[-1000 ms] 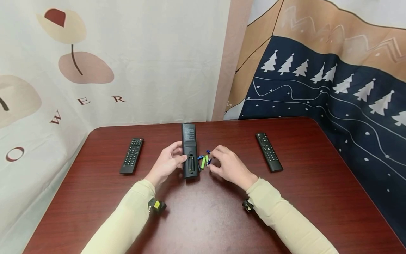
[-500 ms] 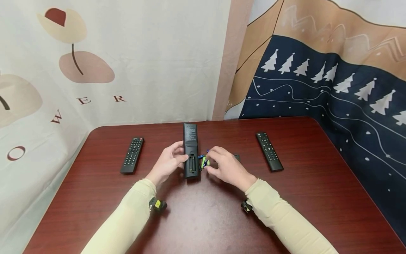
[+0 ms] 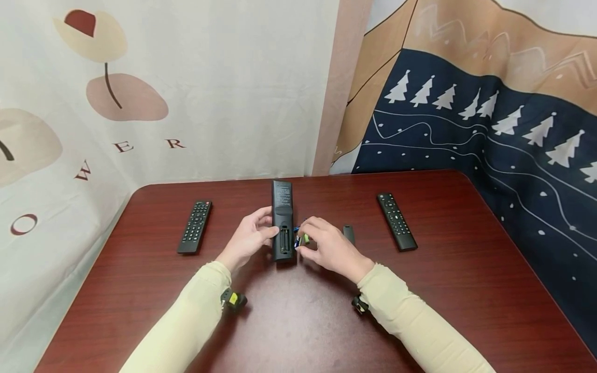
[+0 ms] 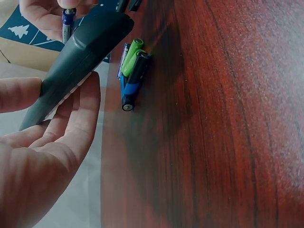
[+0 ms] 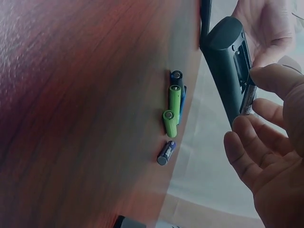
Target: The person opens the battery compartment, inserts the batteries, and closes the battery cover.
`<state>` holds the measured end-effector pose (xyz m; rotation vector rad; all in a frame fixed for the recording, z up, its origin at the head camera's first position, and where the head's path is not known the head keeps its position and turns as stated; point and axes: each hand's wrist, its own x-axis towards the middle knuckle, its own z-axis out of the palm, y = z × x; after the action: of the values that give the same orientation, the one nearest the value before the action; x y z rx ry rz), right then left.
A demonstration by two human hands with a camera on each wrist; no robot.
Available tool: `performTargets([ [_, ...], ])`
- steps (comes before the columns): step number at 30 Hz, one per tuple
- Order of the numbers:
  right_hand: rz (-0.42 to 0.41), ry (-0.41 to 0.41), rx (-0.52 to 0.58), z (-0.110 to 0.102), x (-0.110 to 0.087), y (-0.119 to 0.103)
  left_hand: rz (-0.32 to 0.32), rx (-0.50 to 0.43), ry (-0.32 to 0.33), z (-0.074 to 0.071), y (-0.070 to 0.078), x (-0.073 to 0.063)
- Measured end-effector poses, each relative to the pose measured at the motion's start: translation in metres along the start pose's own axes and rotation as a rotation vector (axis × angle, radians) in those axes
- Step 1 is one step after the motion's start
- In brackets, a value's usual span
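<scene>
My left hand (image 3: 247, 241) grips a black remote control (image 3: 282, 199) raised over the table, its back turned up and its battery compartment (image 3: 284, 241) uncovered. Between thumb and fingers, my right hand (image 3: 333, 246) pinches a blue-and-silver battery (image 4: 68, 24), close beside the remote's right edge. In the right wrist view this battery (image 5: 248, 99) overlaps the remote just by the compartment. Below on the table lie loose batteries: a green one (image 5: 175, 102), a shorter-looking green one (image 5: 169, 124), a dark blue one (image 5: 166, 153) and blue-black ones (image 4: 135, 76) partly hidden behind each other.
A dark battery cover (image 3: 348, 234) lies just beyond my right hand. One black remote (image 3: 195, 228) rests at the left of the reddish-brown table (image 3: 298, 321), another remote (image 3: 396, 223) at the right. Printed curtains (image 3: 233, 93) hang behind the table.
My right hand has moved left toward the remote with the battery pinched, uncovering the battery cover behind it. My left hand and the remote have shifted very slightly right in view.
</scene>
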<state>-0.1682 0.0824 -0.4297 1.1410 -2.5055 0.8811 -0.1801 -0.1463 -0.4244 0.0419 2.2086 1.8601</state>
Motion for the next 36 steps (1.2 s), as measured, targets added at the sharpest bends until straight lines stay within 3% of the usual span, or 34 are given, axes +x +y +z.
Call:
performTargets([
  [28,-0.052,-0.063,0.025,0.0059,0.0022,-0.0041,-0.008,-0.009,-0.031,0.0014,0.001,0.0015],
  [36,-0.091,-0.08,-0.031,0.0047,0.0021,-0.0054,-0.002,0.0,-0.025,0.0037,0.0009,0.0025],
])
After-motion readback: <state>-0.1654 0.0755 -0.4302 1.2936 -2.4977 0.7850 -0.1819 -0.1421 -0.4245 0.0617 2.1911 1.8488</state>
